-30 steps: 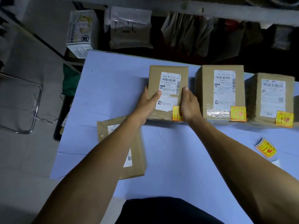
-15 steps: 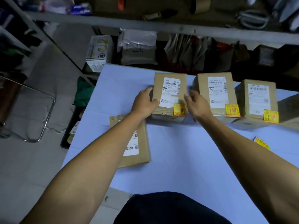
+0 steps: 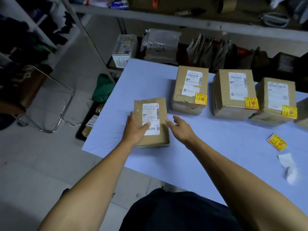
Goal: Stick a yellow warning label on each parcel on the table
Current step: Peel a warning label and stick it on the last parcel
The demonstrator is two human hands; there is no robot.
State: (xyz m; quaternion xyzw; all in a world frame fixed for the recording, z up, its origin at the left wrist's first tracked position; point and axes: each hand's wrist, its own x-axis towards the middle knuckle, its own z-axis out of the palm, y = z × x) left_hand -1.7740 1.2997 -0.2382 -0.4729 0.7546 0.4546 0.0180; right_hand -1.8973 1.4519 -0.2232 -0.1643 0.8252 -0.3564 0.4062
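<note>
Here the left hand [image 3: 135,129] lies on the flat cardboard parcel [image 3: 152,122] near the left end of the desk [image 3: 191,157], fingers along its left edge and thumb across the lower part of its white shipping label [image 3: 151,118], gripping it. This parcel carries no yellow sticker on the face that shows. The right hand [image 3: 180,129] hangs just beside the parcel's right edge with fingers loosely spread and holding nothing; whether a fingertip touches the cardboard I cannot tell.

Behind, three taller boxes stand in a row toward the far edge of the desk: the first box [image 3: 190,90], the middle box [image 3: 233,95] and the right box [image 3: 275,100]. Each has a white shipping label on top and a yellow warning label at its near right corner: [image 3: 200,99], [image 3: 251,103] and [image 3: 289,111].

To the right, well apart from the hands, a small stack of yellow warning labels [image 3: 277,142] lies on the desk, and nearer the front edge lies a crumpled strip of white backing paper [image 3: 289,167].
</note>
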